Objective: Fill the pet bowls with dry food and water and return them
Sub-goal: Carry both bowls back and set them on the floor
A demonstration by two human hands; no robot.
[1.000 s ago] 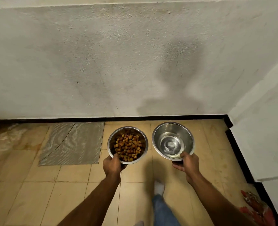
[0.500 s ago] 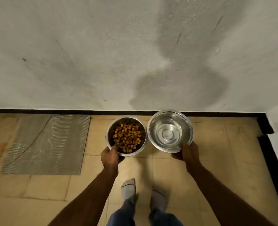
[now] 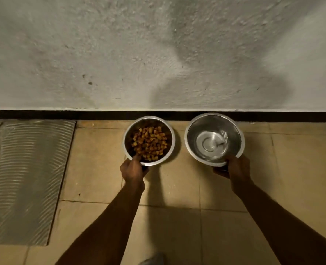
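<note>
**Op:** I'm looking down at the floor (image 3: 177,188) by the wall (image 3: 158,54). Black skirting strip (image 3: 62,115) runs along the wall's foot, and both bowls sit close to it, at the far edge of the tiles.

**Desk:** Room around them?

**Op:** Clear gap btwn the two bowls, not touching. Grey ribbed mat (image 3: 24,178) lies well to the left, apart from the food bowl (image 3: 127,148). Bare tile to the right of the water bowl (image 3: 190,148) and on my side of both. A bit of a sock (image 3: 151,260) shows at the bottom edge, between my arms.

**Desk:** Hands?

**Op:** Left hand (image 3: 132,172) grips the near rim of the food bowl, thumb over the lip and inside, fingers curled under. Right hand (image 3: 236,169) does the same on the near rim of the water bowl, fingers wrapped beneath it. Both arms stretched fwd.

**Desk:** Contents?

**Op:** Left bowl holds brown kibble (image 3: 150,143), heaped toward the middle. Right bowl has water (image 3: 210,144), shallow, w/ a bright glint on it.

**Desk:** Bowls down on the floor?

**Op:** Can't tell. They look low and near the tiles, but I can't see whether the bases touch.
</note>
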